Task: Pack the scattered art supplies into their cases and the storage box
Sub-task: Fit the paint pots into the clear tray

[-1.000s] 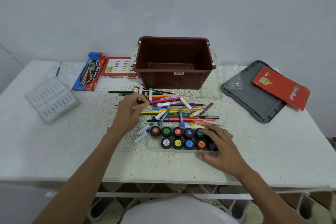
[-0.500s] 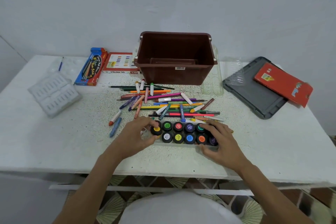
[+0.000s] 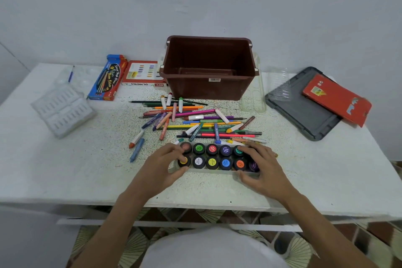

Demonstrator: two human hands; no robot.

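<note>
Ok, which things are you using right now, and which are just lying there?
In use: left hand, right hand, both gripping the tray of paint pots; brown storage box.
Lying about for now: pile of pencils and crayons, grey lid, red packet, oil pastels box, white insert tray.

The front edge of the pastel box (image 3: pixel 141 76) reads "OIL PASTELS", upside down to me. Beside it is a small red logo that looks like "DIY". The blue box (image 3: pixel 107 78) carries curly yellow script. I think I can make out "Special" and "Water Colours", but the rest is unclear. A white barcode sticker (image 3: pixel 214 80) sits on the brown box (image 3: pixel 208 91), its digits too small to read. The pot lids (image 3: pixel 212 149) in the tray (image 3: pixel 217 171) bear tiny print I cannot read. My left hand (image 3: pixel 165 165) and right hand (image 3: pixel 263 165) grip the tray's ends and cover some lids. The red case (image 3: pixel 336 99) shows only blurred pictures.
</note>
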